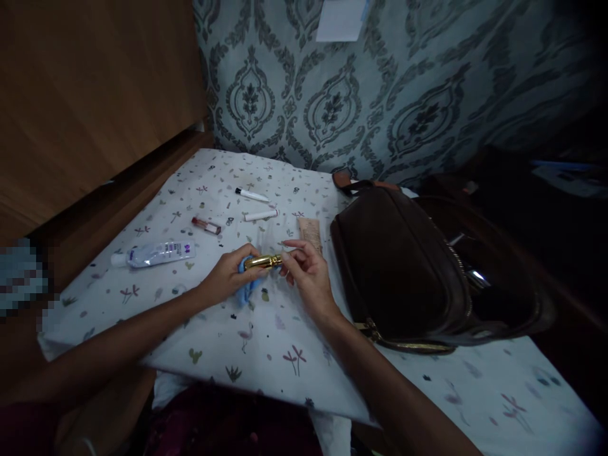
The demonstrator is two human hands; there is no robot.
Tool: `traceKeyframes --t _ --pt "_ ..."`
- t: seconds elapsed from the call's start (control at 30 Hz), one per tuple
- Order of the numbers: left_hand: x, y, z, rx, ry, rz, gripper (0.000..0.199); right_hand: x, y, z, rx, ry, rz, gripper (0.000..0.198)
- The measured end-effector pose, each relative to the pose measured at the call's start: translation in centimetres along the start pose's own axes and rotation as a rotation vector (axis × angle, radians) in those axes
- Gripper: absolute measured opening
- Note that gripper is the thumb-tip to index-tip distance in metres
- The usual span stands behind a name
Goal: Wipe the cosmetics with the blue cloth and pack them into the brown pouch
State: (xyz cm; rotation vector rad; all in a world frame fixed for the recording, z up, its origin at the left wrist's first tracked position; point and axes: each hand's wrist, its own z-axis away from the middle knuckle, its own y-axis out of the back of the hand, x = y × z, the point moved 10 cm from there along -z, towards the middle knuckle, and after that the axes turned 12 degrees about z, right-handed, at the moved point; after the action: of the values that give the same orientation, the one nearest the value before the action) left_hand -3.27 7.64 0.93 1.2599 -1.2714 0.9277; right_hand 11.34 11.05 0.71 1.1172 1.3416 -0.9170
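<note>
Left hand point(235, 269): closed around gold tube point(259, 261) and blue cloth point(244, 294).
Right hand point(311, 275): fingertips at the tube's end; whether pinching, indeterminable.
Brown bag point(394, 266): open, beside right forearm.

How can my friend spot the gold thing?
Find the big dark bag on the white tablecloth. Left of it, the left grip holds a blue cloth and a gold tube. Shiny gold sets it apart from the clear tube and beige tube nearby.

Just left of the dark bag point(394, 266) lies a beige tube point(310, 230); farther left, two white sticks point(261, 216), a reddish vial point(206, 225), a clear bottle point(161, 253). Wallpaper point(327, 95) rises behind the bag.
</note>
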Motion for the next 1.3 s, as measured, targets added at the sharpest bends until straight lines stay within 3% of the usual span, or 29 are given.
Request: traceKeyframes --t 0.1,0.2,0.33,0.4,0.5,0.63,0.77,1.0,1.17,1.3 --pt "0.2 0.5 0.2 0.051 -0.011 -0.066 0.035 -0.5 0.3 0.1 0.028 0.023 0.042 0.029" --pt "1.5 0.9 0.5 0.093 -0.145 -0.165 0.044 -0.5 0.4 0.2 0.032 0.022 0.067 0.033" --pt "4.0 -1.6 1.4 -0.100 -0.454 -0.337 0.041 -0.2 0.2 0.1 0.013 0.002 0.067 0.043" --pt "4.2 -2.5 1.8 -0.175 -0.515 -0.359 0.035 0.2 0.1 0.0 0.009 -0.020 0.055 0.046" --pt "4.1 -2.1 1.7 -0.141 -0.502 -0.325 0.033 0.8 -0.1 -0.1 -0.007 -0.081 -0.044 0.046" --pt "3.6 0.0 1.4 0.043 -0.406 -0.236 0.033 1.6 -1.3 0.0 -0.085 -0.184 -0.282 0.042" --pt "3.0 1.3 1.4 0.179 -0.309 -0.211 0.037 2.4 -3.3 0.7 -0.213 -0.266 -0.358 0.041" --pt "4.8 -0.4 2.2 0.128 -0.514 -0.442 0.031 2.2 -4.5 1.4 -0.257 -0.231 -0.381 0.040" --pt "6.8 -1.5 3.2 0.057 -0.677 -0.444 0.009 2.0 -3.7 1.1 -0.225 -0.169 -0.237 0.041" --pt "7.0 -2.8 3.5 -0.040 -0.719 -0.515 0.015 1.6 -3.4 1.1 -0.232 -0.092 -0.059 0.032"
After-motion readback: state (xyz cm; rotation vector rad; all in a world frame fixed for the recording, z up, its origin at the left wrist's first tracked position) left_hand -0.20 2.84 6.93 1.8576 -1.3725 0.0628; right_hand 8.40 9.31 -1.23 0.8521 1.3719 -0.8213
